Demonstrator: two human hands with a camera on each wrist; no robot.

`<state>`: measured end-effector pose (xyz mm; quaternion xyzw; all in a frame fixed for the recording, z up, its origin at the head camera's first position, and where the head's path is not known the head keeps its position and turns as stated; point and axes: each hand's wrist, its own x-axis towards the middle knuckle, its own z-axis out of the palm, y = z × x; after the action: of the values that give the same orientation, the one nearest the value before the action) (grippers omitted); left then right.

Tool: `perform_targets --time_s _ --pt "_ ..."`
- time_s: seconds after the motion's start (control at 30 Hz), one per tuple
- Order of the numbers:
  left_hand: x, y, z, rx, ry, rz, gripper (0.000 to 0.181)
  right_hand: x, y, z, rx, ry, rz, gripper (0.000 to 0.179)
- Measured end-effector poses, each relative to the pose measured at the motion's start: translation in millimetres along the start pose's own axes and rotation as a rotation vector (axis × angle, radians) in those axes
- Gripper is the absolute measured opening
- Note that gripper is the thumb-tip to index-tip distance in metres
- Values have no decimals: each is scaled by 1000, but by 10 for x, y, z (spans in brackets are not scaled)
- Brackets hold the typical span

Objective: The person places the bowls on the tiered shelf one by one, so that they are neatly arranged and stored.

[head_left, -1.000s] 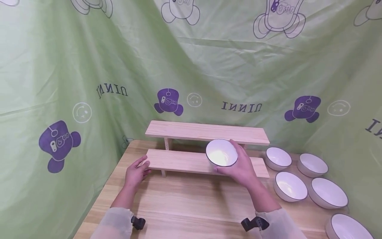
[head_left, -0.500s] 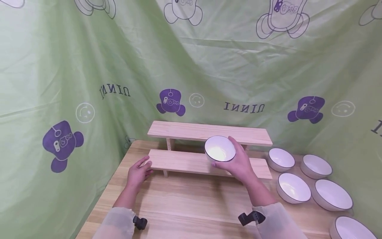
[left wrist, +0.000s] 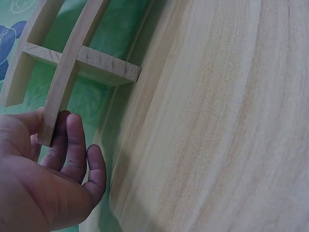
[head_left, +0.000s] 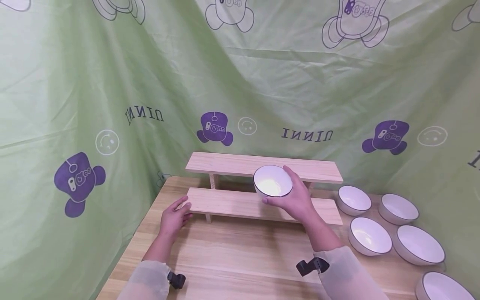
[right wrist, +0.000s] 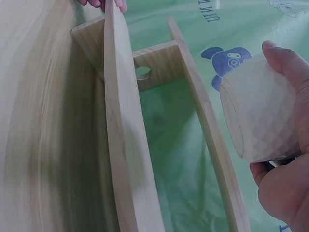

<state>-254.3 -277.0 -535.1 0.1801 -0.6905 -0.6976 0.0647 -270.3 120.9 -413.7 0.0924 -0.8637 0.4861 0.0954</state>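
A two-tier wooden shelf [head_left: 232, 203] stands at the back of the table. My left hand [head_left: 175, 217] pinches the left end of its lower board; in the left wrist view the thumb and fingers lie on either side of the board end [left wrist: 48, 128]. My right hand [head_left: 296, 200] grips a white bowl [head_left: 273, 181] with a dark rim by its right side, held up in front of the upper board [head_left: 262, 164]. The right wrist view shows the bowl's faceted outside [right wrist: 260, 106] and its base, apart from the boards.
Several more white bowls, such as a near one [head_left: 370, 236] and a far one [head_left: 353, 201], stand on the table [head_left: 225, 258] to the right. A green printed curtain [head_left: 285, 91] hangs close behind the shelf and along the left side.
My right hand has raised the bowl and shifted it slightly left, from over the lower board towards the upper one. My left hand stays at the board end. The view has shifted slightly.
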Motion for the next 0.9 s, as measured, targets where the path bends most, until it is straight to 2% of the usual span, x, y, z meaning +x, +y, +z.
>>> perform_targets --time_s 0.7,0.9 --pt "20 -28 -22 -27 3 -18 58 293 -163 124 -1 -23 -67 131" --pt "50 -51 -15 -29 1 -28 56 367 -199 169 24 -29 -52 131"
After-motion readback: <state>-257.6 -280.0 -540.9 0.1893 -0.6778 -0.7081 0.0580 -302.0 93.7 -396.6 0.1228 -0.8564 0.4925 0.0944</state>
